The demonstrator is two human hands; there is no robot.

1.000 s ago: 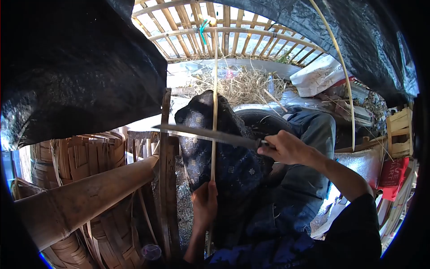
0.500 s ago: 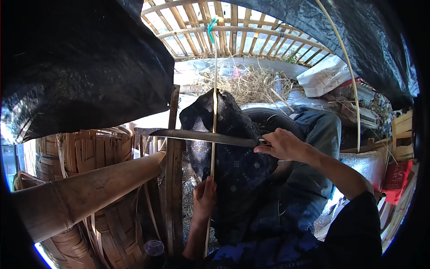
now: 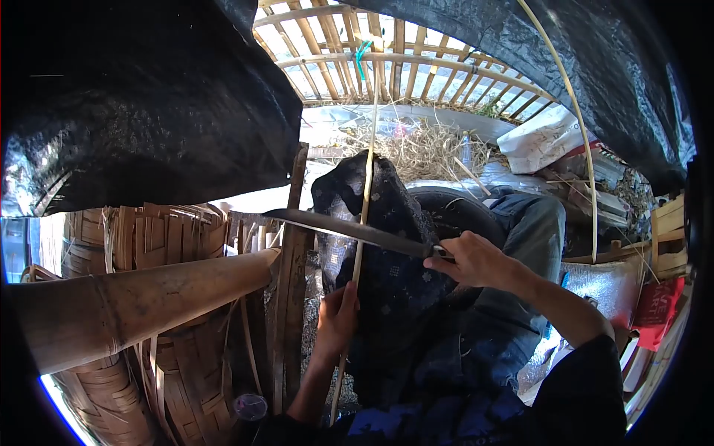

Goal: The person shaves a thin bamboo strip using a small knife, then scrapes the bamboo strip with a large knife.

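My left hand [image 3: 338,318] is closed around a long, thin bamboo strip [image 3: 368,175], which runs upward away from me over a dark patterned cloth [image 3: 394,260] on my lap. In my right hand [image 3: 476,260] is the handle of a long knife [image 3: 349,229]. The blade points left and lies across the strip, above my left hand, with its tip near an upright wooden post [image 3: 296,238]. Whether the edge touches the strip cannot be made out.
A thick bamboo pole [image 3: 149,305] and woven baskets [image 3: 167,241] stand at the left. Black plastic sheeting [image 3: 149,111] hangs at upper left. Shavings [image 3: 424,149] lie ahead, before a bamboo slat fence [image 3: 401,63]. At right are a white sack [image 3: 539,141] and a red bag [image 3: 658,316].
The view has shifted somewhat. The knife blade has gone from nearly level to slanting down toward the handle, and the strip now leans more. Both hands keep their hold.
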